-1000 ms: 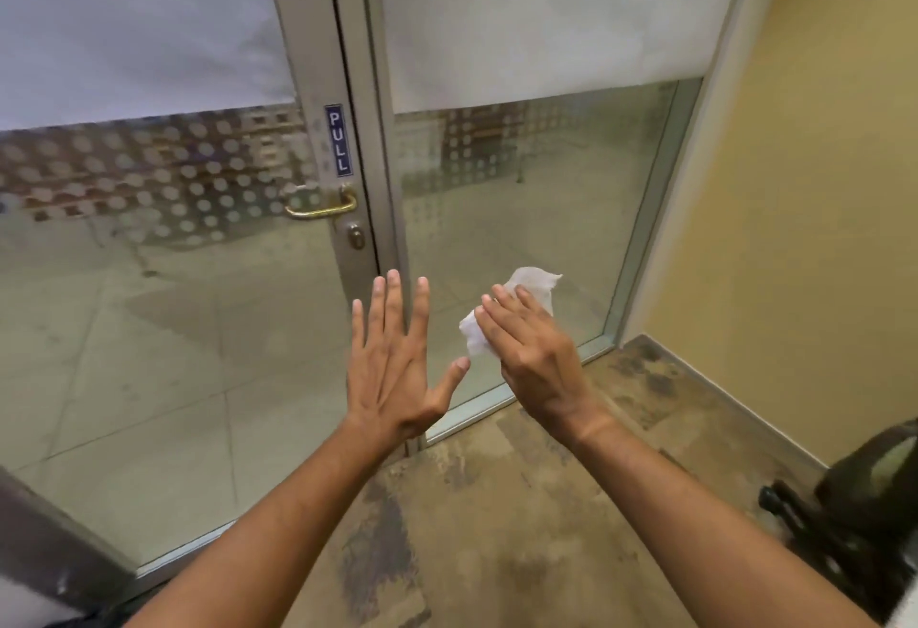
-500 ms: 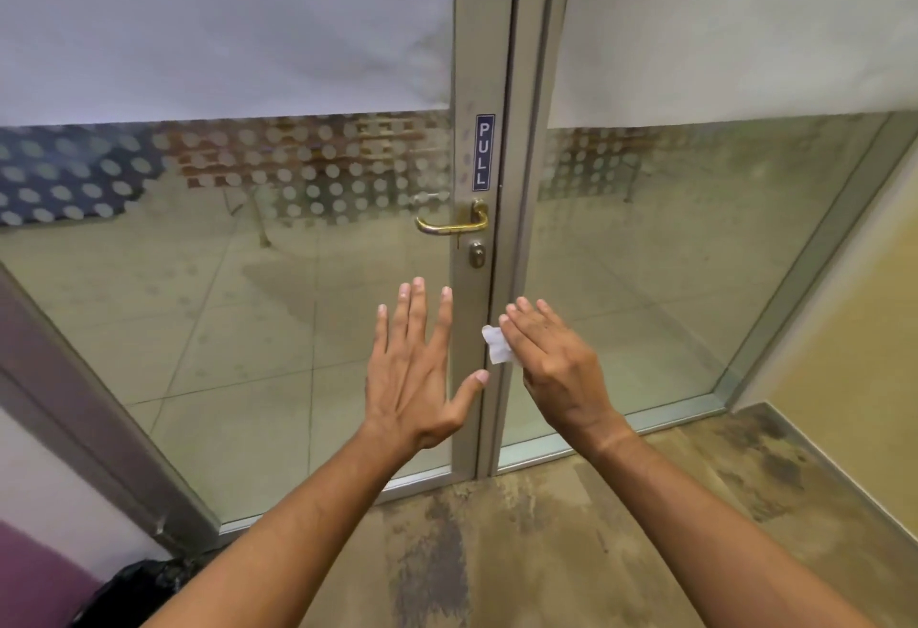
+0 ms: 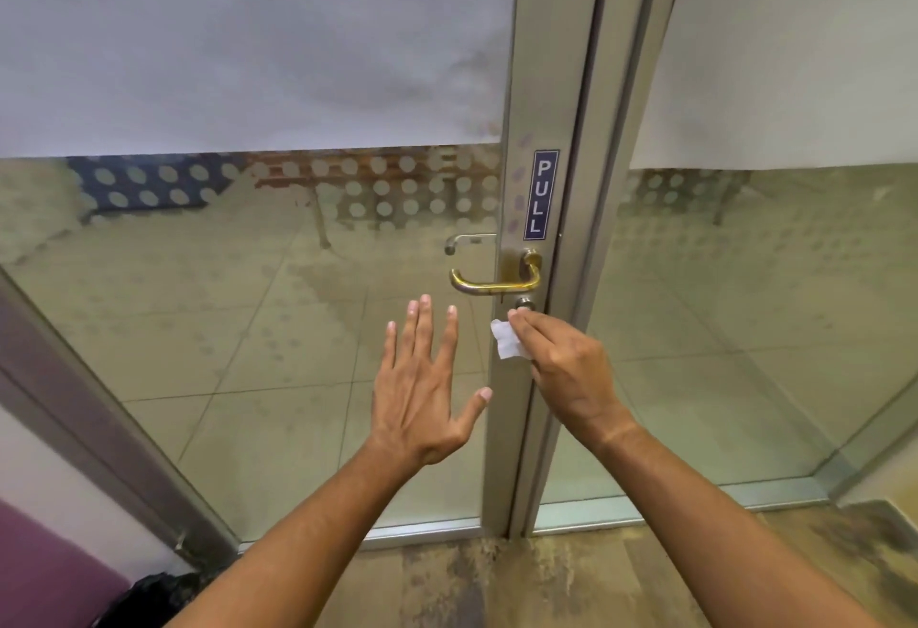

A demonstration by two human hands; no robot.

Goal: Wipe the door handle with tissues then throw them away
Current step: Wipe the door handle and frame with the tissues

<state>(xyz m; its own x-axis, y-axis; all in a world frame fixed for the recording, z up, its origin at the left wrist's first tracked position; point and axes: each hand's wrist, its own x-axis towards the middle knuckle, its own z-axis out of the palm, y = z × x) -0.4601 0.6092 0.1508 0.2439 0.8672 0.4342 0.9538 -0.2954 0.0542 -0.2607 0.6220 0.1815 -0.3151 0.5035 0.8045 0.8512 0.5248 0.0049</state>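
Observation:
A brass lever door handle [image 3: 497, 282] sits on the metal frame of a glass door, under a blue PULL sign [image 3: 540, 194]. My right hand [image 3: 564, 369] holds a white tissue [image 3: 507, 340] just below the handle, its fingertips close to the round lock cylinder [image 3: 524, 302]. My left hand [image 3: 422, 389] is raised flat with fingers spread, left of the tissue and below the handle, holding nothing.
The glass door [image 3: 248, 329] is frosted on top, with a fixed glass panel [image 3: 745, 304] to its right. A black bag [image 3: 149, 597] lies at the lower left beside a purple surface [image 3: 44, 573]. A yellow wall corner [image 3: 889, 483] is at the right.
The view has swung so the door frame sits more centred and closer. Both hands have risen toward the handle, and the tissue now shows less, bunched in my right hand.

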